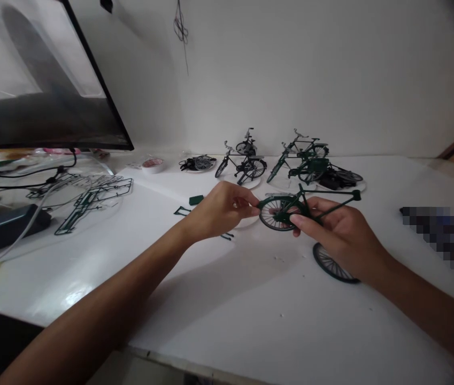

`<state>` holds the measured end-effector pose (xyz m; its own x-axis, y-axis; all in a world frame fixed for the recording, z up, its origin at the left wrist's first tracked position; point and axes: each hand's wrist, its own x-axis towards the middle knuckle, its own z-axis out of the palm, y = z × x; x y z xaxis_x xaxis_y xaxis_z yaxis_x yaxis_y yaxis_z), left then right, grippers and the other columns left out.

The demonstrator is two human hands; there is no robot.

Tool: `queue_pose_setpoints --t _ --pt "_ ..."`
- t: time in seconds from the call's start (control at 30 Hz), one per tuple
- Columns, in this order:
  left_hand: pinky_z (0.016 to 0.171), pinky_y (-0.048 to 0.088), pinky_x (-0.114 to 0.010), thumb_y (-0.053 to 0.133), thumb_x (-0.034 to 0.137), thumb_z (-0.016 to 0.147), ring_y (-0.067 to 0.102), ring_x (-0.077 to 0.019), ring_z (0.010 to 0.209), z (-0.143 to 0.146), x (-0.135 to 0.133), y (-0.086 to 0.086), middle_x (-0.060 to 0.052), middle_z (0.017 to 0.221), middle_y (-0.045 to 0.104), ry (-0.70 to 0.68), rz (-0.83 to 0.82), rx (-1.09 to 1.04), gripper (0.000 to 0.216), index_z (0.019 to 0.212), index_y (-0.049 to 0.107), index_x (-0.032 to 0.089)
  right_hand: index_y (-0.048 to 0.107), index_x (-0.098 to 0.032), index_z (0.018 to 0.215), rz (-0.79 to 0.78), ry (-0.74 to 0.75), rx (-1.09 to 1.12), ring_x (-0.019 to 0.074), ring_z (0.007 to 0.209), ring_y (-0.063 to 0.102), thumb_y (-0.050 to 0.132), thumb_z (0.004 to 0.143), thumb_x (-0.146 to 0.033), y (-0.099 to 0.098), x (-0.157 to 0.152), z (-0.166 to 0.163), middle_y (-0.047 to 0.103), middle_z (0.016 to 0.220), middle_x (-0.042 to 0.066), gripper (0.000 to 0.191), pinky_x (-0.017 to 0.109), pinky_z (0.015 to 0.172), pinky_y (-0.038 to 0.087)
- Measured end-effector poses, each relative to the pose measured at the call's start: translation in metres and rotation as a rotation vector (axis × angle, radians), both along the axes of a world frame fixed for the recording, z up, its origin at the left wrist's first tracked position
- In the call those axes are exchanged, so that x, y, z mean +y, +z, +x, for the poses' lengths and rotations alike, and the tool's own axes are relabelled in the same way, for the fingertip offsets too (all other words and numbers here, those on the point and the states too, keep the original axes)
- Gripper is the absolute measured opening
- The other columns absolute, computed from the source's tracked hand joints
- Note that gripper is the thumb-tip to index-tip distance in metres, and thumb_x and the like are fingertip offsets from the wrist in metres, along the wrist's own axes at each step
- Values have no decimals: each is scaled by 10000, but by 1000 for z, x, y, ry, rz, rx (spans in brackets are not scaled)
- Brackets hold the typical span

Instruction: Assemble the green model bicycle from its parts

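Observation:
My right hand [331,227] grips a dark green model bicycle frame [331,193] above the table, thumb in front near the wheel hub and fingers behind. A spoked rear wheel [270,213] sits in the frame under its mudguard. At the far left end of the mudguard, my left hand [227,208] pinches with thumb and fingertips; whether a tiny part is also between them I cannot tell. Below my right hand lies a loose spoked wheel [333,263], partly covered by it. Near my left hand are a small green block [196,200] and a green bracket-like piece [181,211].
Several model bicycles [246,163] stand along the back by the wall, with a plate of black parts [197,163] and a tape roll [152,164]. Green part frames [94,200], cables and a black box [10,230] lie left, below a monitor [46,75]. A blurred-out object [445,235] lies right.

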<state>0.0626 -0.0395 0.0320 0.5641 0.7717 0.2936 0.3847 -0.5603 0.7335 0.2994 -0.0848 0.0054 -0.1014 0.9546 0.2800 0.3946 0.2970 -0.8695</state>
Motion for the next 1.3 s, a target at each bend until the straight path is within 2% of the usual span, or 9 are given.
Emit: queue_pose_setpoints --t 0.13,0.3,0.5,0.57,0.63,0.73,0.83,1.0,1.3 --pt "585 410 -228 631 269 866 574 -132 714 0 -2 3 -63 811 696 -11 7 17 174 865 735 129 715 -242 781 8 -2 -10 214 856 640 704 840 -445 1 1 1 688 923 35 212 310 707 527" --pt "526 355 -217 637 389 888 504 -95 622 -4 0 5 -41 761 671 -54 -119 -14 284 907 743 126 694 -235 724 -13 -37 7 208 825 639 704 837 -466 1 1 1 684 897 31 257 310 682 501" --pt "713 494 -244 516 397 971 649 -145 823 -3 5 0 -96 915 728 -26 -166 -82 351 938 719 113 711 -250 835 -73 -60 112 173 753 618 703 845 -476 -6 6 6 696 840 -2 226 310 687 454" --pt "715 499 -253 511 335 978 647 -148 820 -1 5 -3 -92 945 725 6 -23 -51 283 1001 702 128 719 -255 890 -96 -52 161 166 737 616 709 842 -469 -8 7 7 702 861 -3 219 317 705 463" --pt "717 492 -260 512 248 975 636 -152 839 1 4 -4 -87 995 709 41 243 22 208 1040 679 143 728 -252 924 -122 -28 215 174 760 625 720 838 -453 -8 8 6 711 920 13 219 328 727 485" --pt "787 492 -283 488 118 964 622 -167 947 3 1 -6 -95 1094 669 -14 581 134 193 1088 633 144 739 -238 927 -162 14 300 190 812 631 740 824 -432 -7 8 4 712 970 40 220 323 710 509" --pt "830 505 -287 458 86 973 614 -167 1012 5 -1 -8 -104 1156 638 -96 661 148 232 1164 571 151 750 -235 885 -210 18 384 194 861 623 761 808 -414 -4 6 2 707 989 46 195 301 696 522" --pt "867 502 -322 408 118 1008 604 -185 1035 3 0 -8 -107 1134 647 -126 806 233 220 1185 533 154 755 -255 877 -308 42 473 186 911 614 772 801 -390 -1 5 -1 706 1020 28 156 264 666 523" --pt "721 429 -342 366 122 1020 562 -182 806 4 -5 -3 -87 916 661 -176 1239 542 294 851 606 138 718 -215 761 -467 110 597 173 863 634 805 763 -353 -1 5 -3 711 916 24 164 261 654 517"
